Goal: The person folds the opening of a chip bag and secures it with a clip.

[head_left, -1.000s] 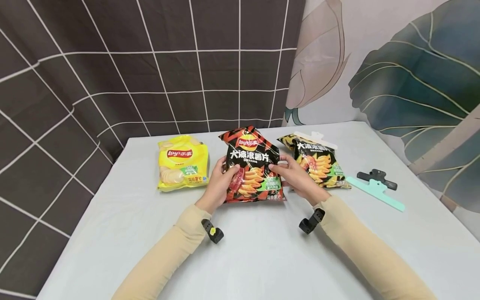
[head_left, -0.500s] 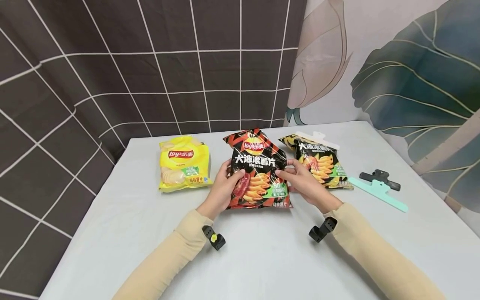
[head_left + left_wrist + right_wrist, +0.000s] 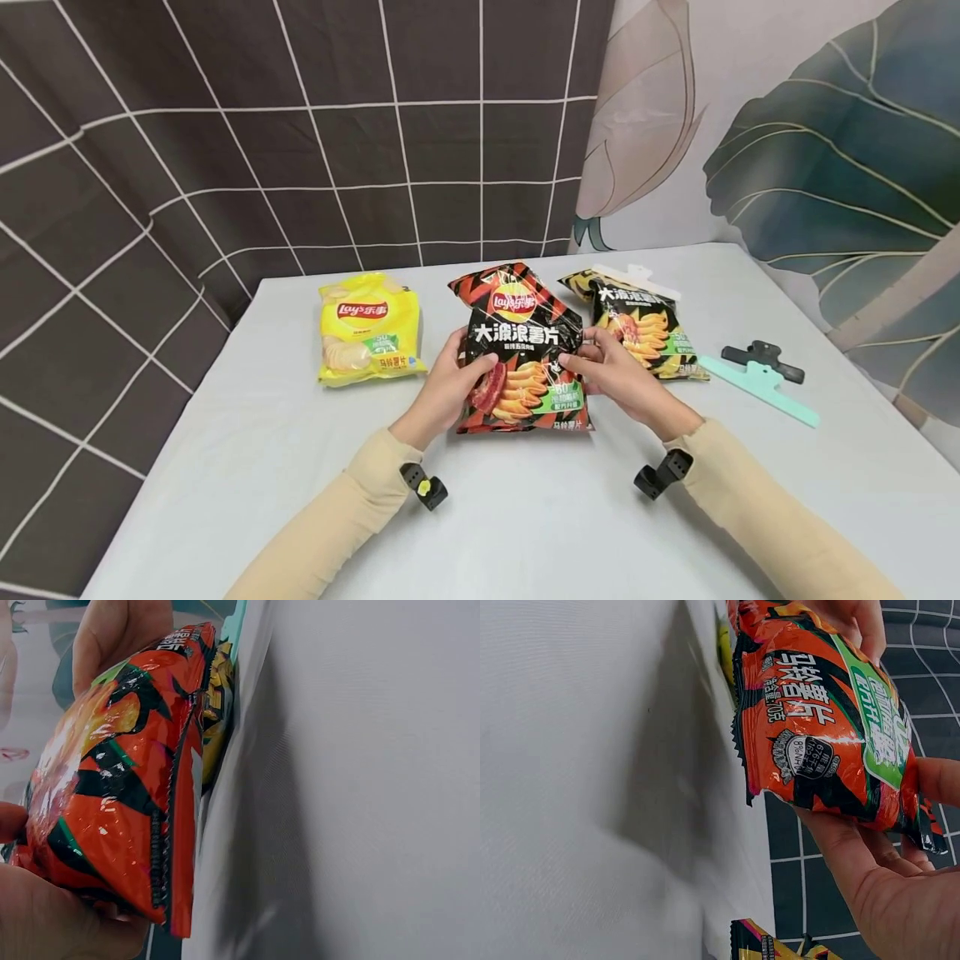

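A red and black bag of potato chips (image 3: 517,342) is held upright between both hands, its top edge slanting down to the right. My left hand (image 3: 446,387) grips its left side, thumb on the front. On the opposite side my right hand (image 3: 622,375) holds it the same way, with the fingers behind the bag. In the left wrist view the bag's bottom seam (image 3: 180,825) hangs over the white surface and casts a shadow. The right wrist view shows the bag's lower front (image 3: 817,720) pinched between thumb and fingers.
A yellow chip bag (image 3: 367,329) lies to the left. Behind my right hand lies a black and gold chip bag (image 3: 645,329) with a white clip (image 3: 637,282) at its top. A mint-green clip (image 3: 761,387) and a black clip (image 3: 765,361) lie farther right on the white table (image 3: 300,467).
Both hands have brought the red and black bag slightly toward me and to the right. The other bags and the clips lie where they were.
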`<state>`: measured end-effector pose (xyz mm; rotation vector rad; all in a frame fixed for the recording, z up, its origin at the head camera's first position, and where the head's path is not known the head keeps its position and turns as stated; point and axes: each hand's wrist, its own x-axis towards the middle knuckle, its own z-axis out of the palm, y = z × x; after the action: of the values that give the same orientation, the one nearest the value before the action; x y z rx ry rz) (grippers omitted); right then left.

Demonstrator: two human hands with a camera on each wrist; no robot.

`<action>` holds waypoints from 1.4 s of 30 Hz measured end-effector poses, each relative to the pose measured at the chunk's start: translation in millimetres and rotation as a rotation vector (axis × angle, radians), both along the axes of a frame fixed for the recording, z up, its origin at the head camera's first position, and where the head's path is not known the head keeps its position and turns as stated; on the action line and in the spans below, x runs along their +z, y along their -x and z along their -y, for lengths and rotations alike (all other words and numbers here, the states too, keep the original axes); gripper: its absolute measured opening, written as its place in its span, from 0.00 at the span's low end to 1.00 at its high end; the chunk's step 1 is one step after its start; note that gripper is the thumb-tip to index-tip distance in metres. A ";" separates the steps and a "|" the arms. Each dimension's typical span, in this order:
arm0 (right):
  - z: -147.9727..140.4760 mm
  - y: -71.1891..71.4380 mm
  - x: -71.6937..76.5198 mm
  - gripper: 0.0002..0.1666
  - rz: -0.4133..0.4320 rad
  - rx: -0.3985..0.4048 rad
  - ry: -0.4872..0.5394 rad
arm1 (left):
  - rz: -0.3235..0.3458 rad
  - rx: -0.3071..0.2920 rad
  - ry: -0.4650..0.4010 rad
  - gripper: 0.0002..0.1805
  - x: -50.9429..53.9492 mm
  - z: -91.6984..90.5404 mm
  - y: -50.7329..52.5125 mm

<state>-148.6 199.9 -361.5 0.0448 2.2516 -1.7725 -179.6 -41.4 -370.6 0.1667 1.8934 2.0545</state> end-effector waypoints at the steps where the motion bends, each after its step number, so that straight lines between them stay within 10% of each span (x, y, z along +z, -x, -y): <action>1: 0.2 -1.1 0.1 0.39 -0.001 0.002 -0.003 | -0.008 -0.008 0.011 0.37 -0.2 0.7 -0.7; 9: -5.0 -8.0 -3.6 0.47 -0.008 0.009 -0.026 | -0.058 -0.042 0.094 0.39 -1.5 2.7 -4.7; 24: -8.6 -15.3 -16.0 0.33 -0.120 0.028 0.004 | -0.116 -0.068 0.248 0.41 0.0 4.1 -11.8; 42: -10.9 -17.4 -25.4 0.42 -0.193 0.076 0.025 | -0.143 -0.088 0.258 0.41 0.1 6.0 -17.1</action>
<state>-131.2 210.8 -386.9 -0.2235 2.3260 -1.8344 -162.5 -47.4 -370.5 0.3333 2.1748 1.7634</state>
